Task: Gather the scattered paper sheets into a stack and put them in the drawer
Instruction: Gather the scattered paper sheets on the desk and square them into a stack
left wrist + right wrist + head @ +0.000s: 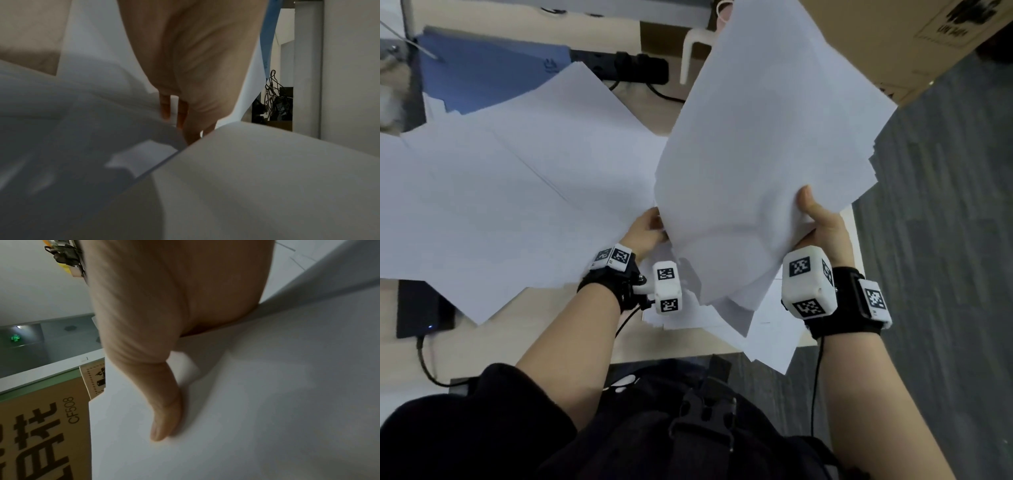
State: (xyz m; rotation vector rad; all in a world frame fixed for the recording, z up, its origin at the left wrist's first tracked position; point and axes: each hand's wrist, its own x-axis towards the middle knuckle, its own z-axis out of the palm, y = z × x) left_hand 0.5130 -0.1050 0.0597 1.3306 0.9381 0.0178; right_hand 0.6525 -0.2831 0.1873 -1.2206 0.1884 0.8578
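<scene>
A thick, uneven stack of white paper sheets [774, 137] is lifted off the desk on the right. My right hand [810, 214] grips its near right corner, with the thumb [164, 418] pressed on the top sheet [267, 402] and the fingers hidden underneath. My left hand [645, 229] is at the stack's near left edge; its fingers [183, 116] run straight between sheets [267, 178], their tips hidden. More loose sheets [500, 192] lie spread over the left of the desk, and a few [767, 339] lie under the lifted stack, hanging over the front edge.
A blue folder [482, 75] lies at the back left, partly under the sheets. A black power strip [633, 68] with cables sits behind the papers. A cardboard box [893, 34] stands at the back right, over grey carpet [945, 240]. A black device [417, 308] with a cable sits at the front left.
</scene>
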